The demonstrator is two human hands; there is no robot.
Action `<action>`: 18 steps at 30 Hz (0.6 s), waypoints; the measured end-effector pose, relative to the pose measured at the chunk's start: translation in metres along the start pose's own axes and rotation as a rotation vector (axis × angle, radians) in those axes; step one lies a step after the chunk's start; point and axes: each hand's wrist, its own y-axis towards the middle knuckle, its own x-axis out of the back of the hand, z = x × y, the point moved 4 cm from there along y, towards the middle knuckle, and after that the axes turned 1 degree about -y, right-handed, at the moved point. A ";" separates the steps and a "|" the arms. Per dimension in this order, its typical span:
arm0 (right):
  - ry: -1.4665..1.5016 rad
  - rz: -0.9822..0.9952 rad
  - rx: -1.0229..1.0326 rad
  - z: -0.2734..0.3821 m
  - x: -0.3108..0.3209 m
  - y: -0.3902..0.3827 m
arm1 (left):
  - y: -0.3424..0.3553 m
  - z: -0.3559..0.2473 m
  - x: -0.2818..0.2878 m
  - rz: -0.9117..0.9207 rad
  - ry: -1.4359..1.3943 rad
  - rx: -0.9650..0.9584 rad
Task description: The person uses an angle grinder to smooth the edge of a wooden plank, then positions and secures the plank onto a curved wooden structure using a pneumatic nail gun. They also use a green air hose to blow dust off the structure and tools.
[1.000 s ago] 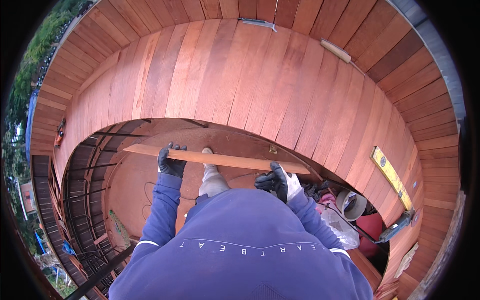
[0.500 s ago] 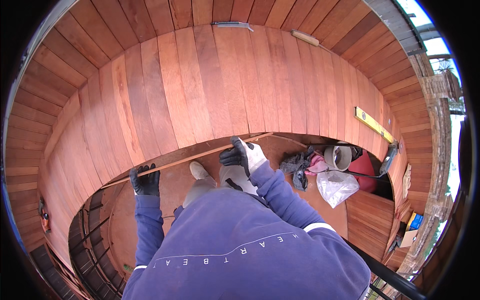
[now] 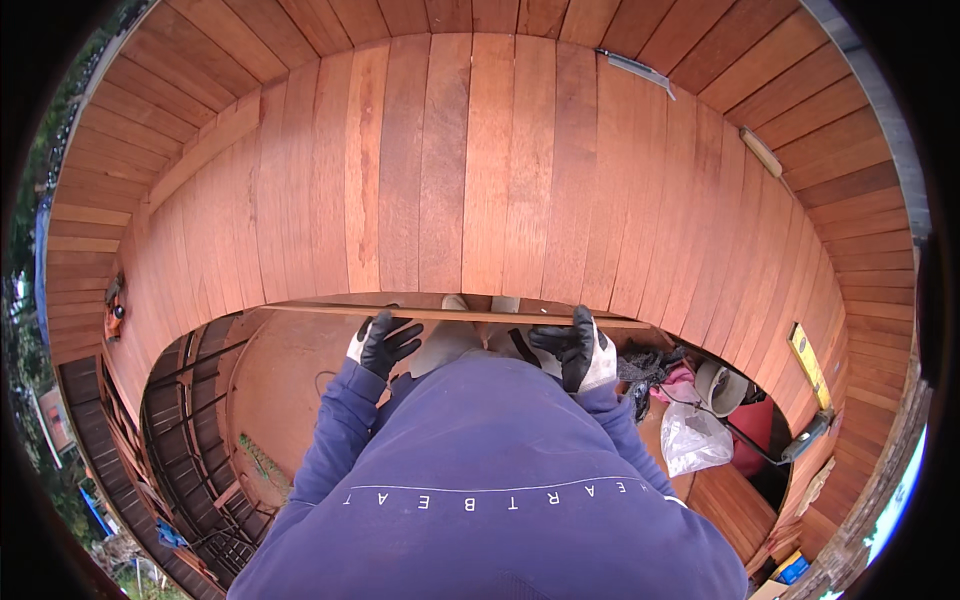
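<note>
Wooden strip at the inner rim of the curved planking, one gloved hand near each end.
Strip lies crosswise just beside, possibly touching, the near edge of the planking; contact not resolvable. Left hand and right hand well apart, fingers spread, uppermost digits at the strip; cannot tell whether either grips it. To the right, below the rim: clear plastic bag, pink cloth, pale bucket. Farther right, on the planking: yellow level, and near its lower end a dark-handled tool.
</note>
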 end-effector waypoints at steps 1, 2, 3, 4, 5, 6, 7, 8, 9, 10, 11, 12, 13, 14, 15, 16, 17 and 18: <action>-0.287 0.031 0.152 -0.002 0.009 0.003 | -0.004 0.004 0.000 0.023 0.193 0.014; -0.568 0.067 0.315 -0.008 0.015 0.005 | -0.006 0.003 -0.007 0.090 0.292 0.108; -0.302 0.046 0.202 -0.005 0.003 0.001 | -0.014 -0.003 -0.021 0.170 0.381 0.095; -0.135 -0.053 -0.001 -0.002 -0.001 0.005 | -0.023 -0.011 -0.041 0.256 0.559 -0.024; -0.071 -0.045 -0.004 -0.006 0.002 0.012 | -0.023 -0.013 -0.046 0.305 0.687 -0.102; -0.008 -0.042 0.000 -0.012 0.007 0.019 | -0.019 -0.017 -0.052 0.361 0.815 -0.182; 0.042 -0.063 0.003 -0.018 0.011 0.025 | -0.019 -0.026 -0.066 0.362 1.083 -0.512; 0.082 -0.049 0.028 -0.024 0.011 0.033 | -0.022 -0.034 -0.079 0.353 1.343 -0.851; 0.123 -0.048 0.053 -0.029 0.014 0.039 | -0.012 -0.034 -0.080 0.278 1.563 -0.899; 0.159 -0.050 0.083 -0.027 0.012 0.041 | 0.009 -0.028 -0.070 0.216 1.252 -0.565; 0.128 -0.049 0.167 -0.024 0.009 0.039 | 0.023 -0.024 -0.058 0.260 1.120 -0.636; 0.105 -0.061 0.194 -0.022 0.007 0.041 | 0.045 -0.013 -0.043 0.301 0.980 -0.702; 0.081 -0.074 0.220 -0.022 0.006 0.039 | 0.085 0.015 -0.022 0.350 0.396 -0.382; 0.057 -0.084 0.245 -0.021 0.003 0.038 | 0.114 0.036 -0.010 0.405 0.485 -0.473; 0.057 -0.098 0.227 -0.022 0.004 0.038 | 0.137 0.058 -0.001 0.461 0.574 -0.564; 0.044 -0.117 0.236 -0.022 0.003 0.037 | 0.147 0.061 -0.010 0.454 0.786 -0.621; 0.030 -0.134 0.244 -0.022 0.002 0.036 | 0.153 0.066 -0.016 0.441 0.995 -0.675; 0.021 -0.156 0.257 -0.020 0.003 0.036 | 0.154 0.057 -0.034 0.349 1.326 -0.691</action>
